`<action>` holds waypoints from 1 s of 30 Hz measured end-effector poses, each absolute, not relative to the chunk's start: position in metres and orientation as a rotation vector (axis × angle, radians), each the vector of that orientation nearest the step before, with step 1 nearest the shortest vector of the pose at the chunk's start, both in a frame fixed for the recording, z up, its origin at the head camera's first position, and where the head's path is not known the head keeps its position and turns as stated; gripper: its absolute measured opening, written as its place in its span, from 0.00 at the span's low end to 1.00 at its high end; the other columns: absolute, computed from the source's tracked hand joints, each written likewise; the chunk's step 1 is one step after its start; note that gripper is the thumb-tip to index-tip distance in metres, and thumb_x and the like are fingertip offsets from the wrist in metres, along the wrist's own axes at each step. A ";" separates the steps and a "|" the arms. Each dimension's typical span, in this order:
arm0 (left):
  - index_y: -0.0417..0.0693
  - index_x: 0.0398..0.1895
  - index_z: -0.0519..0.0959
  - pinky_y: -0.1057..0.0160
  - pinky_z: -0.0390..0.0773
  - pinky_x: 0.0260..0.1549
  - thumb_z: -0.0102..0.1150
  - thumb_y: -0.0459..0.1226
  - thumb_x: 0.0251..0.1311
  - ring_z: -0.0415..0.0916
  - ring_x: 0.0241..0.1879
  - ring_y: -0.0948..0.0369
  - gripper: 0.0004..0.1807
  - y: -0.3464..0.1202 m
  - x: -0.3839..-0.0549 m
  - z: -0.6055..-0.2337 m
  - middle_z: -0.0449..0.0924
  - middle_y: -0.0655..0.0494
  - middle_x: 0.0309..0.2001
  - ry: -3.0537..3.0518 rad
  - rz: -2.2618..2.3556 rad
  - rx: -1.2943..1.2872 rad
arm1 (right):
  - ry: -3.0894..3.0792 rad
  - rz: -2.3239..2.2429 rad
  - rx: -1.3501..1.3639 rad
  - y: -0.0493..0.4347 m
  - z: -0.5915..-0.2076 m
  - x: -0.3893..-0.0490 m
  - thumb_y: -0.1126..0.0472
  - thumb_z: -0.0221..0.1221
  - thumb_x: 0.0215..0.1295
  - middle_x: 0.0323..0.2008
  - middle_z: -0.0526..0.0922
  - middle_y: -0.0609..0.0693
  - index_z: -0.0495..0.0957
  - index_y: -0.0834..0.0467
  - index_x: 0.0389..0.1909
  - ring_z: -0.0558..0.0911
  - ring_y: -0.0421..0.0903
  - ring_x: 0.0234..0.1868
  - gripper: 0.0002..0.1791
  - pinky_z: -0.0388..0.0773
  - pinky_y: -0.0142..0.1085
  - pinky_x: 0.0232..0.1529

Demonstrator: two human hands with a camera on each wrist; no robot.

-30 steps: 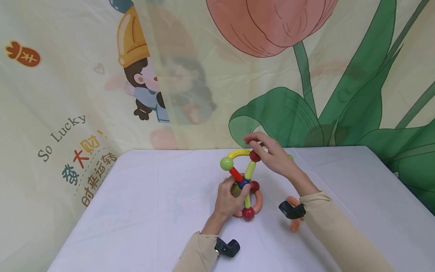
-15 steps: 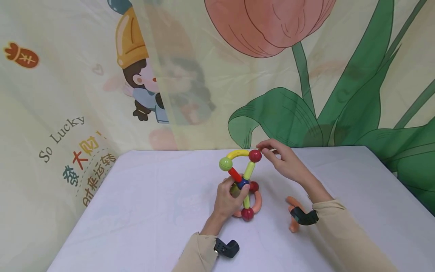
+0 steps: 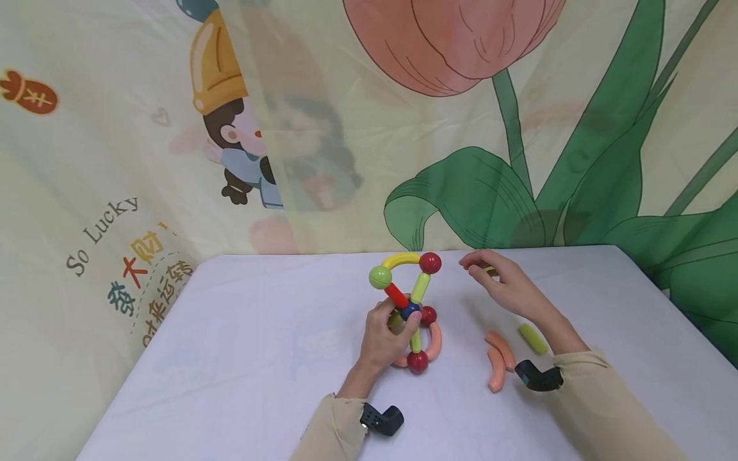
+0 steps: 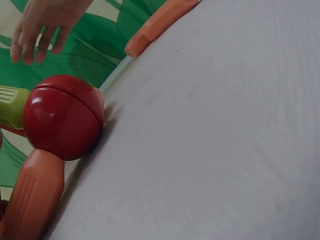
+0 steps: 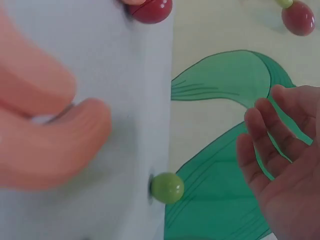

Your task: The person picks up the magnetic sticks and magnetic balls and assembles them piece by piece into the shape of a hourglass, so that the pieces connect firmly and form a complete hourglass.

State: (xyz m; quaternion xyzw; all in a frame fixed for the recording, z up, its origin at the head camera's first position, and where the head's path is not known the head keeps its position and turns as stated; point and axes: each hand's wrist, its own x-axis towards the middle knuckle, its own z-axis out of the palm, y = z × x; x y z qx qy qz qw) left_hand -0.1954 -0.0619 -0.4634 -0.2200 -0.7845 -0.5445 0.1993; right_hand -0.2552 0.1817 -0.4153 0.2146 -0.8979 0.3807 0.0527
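My left hand (image 3: 383, 342) grips a magnetic ball-and-stick structure at its blue ball (image 3: 410, 311). Above that ball, a red stick (image 3: 396, 295) and a light green stick (image 3: 422, 288) lead to a green ball (image 3: 380, 277) and a red ball (image 3: 430, 263), bridged by a curved yellow stick (image 3: 401, 258). Curved coral sticks (image 3: 435, 340) and a lower red ball (image 4: 64, 117) form the base on the table; my fingers hide part of it. My right hand (image 3: 507, 285) hovers right of the structure, apart from it, fingers loosely bent and holding nothing.
Two loose curved coral sticks (image 3: 496, 369) lie right of the structure, with a light green stick (image 3: 533, 339) beyond them. A loose green ball (image 5: 167, 188) rests near the table's far edge. A printed cloth (image 3: 323, 128) hangs behind the white table (image 3: 230, 358).
My right hand has moved away from the upper red ball, going right and lower. The loose light green stick has come into view. My left hand keeps its hold on the structure.
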 end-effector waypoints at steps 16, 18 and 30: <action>0.37 0.43 0.78 0.61 0.79 0.42 0.59 0.31 0.56 0.79 0.38 0.53 0.12 -0.063 -0.193 -0.458 0.85 0.46 0.36 -2.163 -1.497 -0.659 | -3.026 0.979 0.641 0.230 -0.417 -0.227 0.62 0.52 0.68 0.38 0.76 0.52 0.73 0.60 0.50 0.73 0.46 0.39 0.12 0.74 0.31 0.35; 0.37 0.43 0.78 0.61 0.80 0.43 0.59 0.31 0.56 0.80 0.38 0.53 0.12 -0.063 -0.194 -0.458 0.85 0.46 0.36 -2.161 -1.492 -0.661 | -3.066 0.952 0.620 0.236 -0.417 -0.224 0.61 0.52 0.68 0.37 0.75 0.51 0.73 0.59 0.50 0.73 0.45 0.38 0.12 0.73 0.31 0.33; 0.37 0.43 0.78 0.60 0.80 0.42 0.59 0.32 0.56 0.79 0.38 0.53 0.12 -0.065 -0.192 -0.459 0.84 0.46 0.36 -2.156 -1.486 -0.669 | -3.411 1.012 0.432 0.254 -0.423 -0.208 0.51 0.61 0.60 0.40 0.74 0.53 0.65 0.58 0.57 0.74 0.46 0.36 0.28 0.71 0.37 0.33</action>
